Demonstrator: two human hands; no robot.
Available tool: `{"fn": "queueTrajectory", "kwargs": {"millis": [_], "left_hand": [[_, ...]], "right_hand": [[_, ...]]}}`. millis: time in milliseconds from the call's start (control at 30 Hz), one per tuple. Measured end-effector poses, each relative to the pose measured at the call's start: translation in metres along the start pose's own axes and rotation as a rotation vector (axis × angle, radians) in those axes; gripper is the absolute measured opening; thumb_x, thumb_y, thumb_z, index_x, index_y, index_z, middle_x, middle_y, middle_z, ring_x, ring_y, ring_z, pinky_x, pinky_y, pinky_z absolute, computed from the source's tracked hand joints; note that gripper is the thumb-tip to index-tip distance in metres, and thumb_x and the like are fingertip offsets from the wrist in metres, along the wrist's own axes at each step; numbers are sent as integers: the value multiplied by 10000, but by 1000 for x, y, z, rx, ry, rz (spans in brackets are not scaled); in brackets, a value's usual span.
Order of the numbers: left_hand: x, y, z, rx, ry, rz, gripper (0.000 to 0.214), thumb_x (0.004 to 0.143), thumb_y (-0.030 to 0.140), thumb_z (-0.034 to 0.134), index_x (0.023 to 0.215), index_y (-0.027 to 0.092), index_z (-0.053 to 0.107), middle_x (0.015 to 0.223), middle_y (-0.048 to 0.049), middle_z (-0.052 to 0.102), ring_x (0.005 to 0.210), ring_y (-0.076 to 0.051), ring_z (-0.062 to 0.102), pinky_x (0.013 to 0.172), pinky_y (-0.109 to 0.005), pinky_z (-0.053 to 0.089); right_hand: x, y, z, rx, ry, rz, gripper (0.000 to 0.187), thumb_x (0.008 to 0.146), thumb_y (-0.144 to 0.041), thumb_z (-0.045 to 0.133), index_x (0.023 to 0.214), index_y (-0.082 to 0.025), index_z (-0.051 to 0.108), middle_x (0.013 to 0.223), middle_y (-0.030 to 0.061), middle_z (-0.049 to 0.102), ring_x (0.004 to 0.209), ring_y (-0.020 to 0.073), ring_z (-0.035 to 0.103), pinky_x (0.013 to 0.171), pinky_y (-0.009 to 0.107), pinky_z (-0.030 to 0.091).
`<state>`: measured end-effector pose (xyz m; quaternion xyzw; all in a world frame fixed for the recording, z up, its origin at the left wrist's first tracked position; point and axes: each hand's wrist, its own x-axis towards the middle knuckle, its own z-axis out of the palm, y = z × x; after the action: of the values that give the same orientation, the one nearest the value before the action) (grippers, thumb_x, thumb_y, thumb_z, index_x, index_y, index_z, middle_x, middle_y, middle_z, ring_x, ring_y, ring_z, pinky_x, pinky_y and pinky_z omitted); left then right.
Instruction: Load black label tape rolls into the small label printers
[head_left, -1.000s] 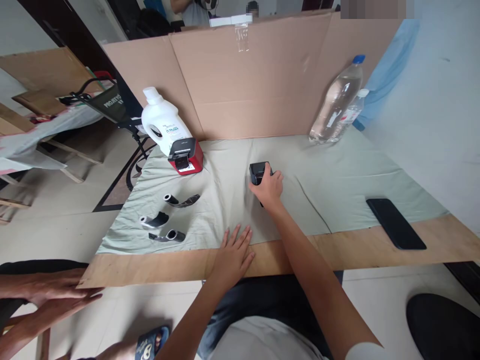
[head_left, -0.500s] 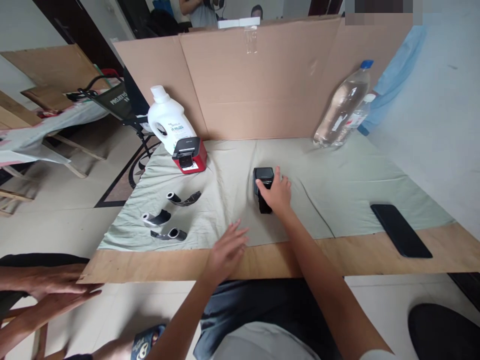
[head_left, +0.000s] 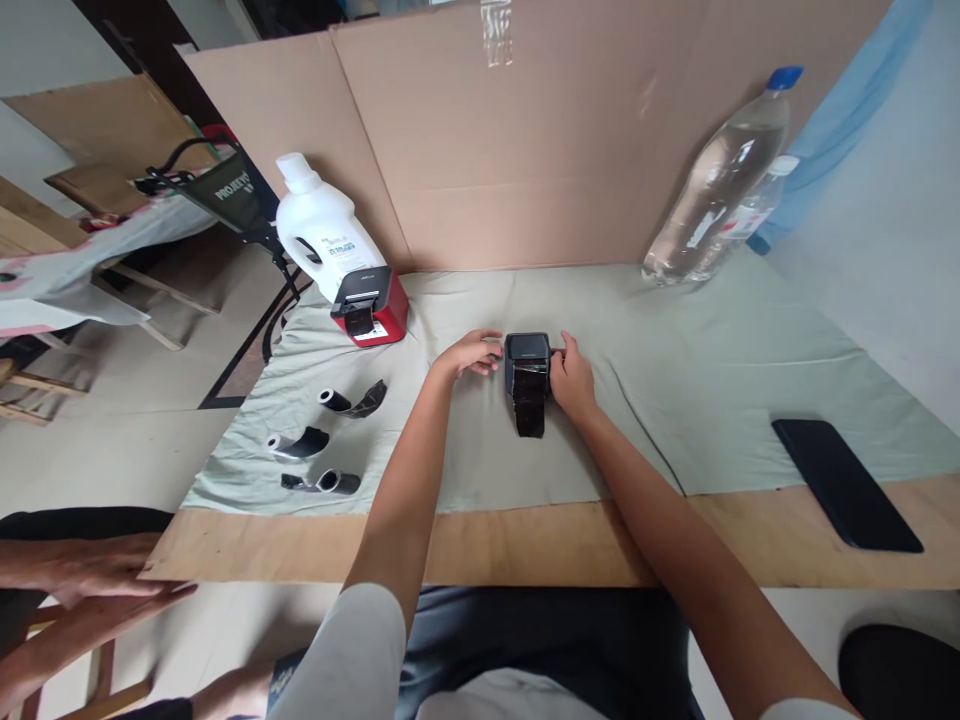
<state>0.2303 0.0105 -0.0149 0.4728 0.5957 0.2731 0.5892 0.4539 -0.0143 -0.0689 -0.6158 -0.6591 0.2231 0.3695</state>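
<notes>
A small black label printer (head_left: 527,362) sits on the pale green cloth (head_left: 675,400) in the middle of the table, with a strip of black tape (head_left: 529,412) hanging out of its front. My left hand (head_left: 471,354) touches its left side. My right hand (head_left: 572,377) presses against its right side. Both hands clasp the printer between them.
Three black rolls (head_left: 315,443) lie on the cloth at the left. A red and black printer (head_left: 370,307) and a white jug (head_left: 321,233) stand at the back left, water bottles (head_left: 720,180) at the back right, a phone (head_left: 846,483) on the right. Another person's hands (head_left: 82,590) rest at the left corner.
My left hand rose from the table's front edge and came to the printer's left side. My right hand shifted from the printer's top to its right side.
</notes>
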Motion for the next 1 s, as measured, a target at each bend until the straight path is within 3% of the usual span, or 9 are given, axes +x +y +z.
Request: {"fn": "queueTrajectory", "kwargs": {"millis": [233, 567, 800, 1000], "left_hand": [[8, -18, 1, 10, -73, 46, 653, 789, 177, 699, 1433, 170, 594, 801, 4, 683, 542, -76, 568, 467, -181, 399], [2, -3, 12, 26, -47, -29, 652, 806, 75, 613, 1451, 131, 529, 707, 32, 604, 517, -85, 583, 417, -179, 300], [2, -5, 13, 30, -54, -26, 635, 818, 113, 641, 1442, 169, 540, 733, 24, 621, 532, -86, 590, 430, -170, 316], [-3, -10, 7, -167, -121, -18, 665, 876, 148, 661, 1521, 176, 502, 762, 24, 587, 506, -55, 503, 401, -155, 248]], "right_hand": [[1, 0, -3, -15, -39, 7, 645, 977, -307, 313, 1571, -119, 480, 1218, 168, 782, 1095, 362, 722, 1000, 542, 546], [3, 3, 0, -40, -49, 2, 664, 986, -333, 303, 1579, -86, 472, 1247, 186, 772, 1093, 372, 725, 991, 559, 556], [2, 6, 2, -34, -22, -8, 646, 1008, -385, 310, 1563, -117, 502, 1201, 171, 788, 1082, 352, 729, 984, 527, 565], [2, 8, 2, -12, -12, -21, 632, 1017, -404, 307, 1542, -128, 526, 1235, 181, 777, 1119, 358, 720, 1008, 549, 552]]}}
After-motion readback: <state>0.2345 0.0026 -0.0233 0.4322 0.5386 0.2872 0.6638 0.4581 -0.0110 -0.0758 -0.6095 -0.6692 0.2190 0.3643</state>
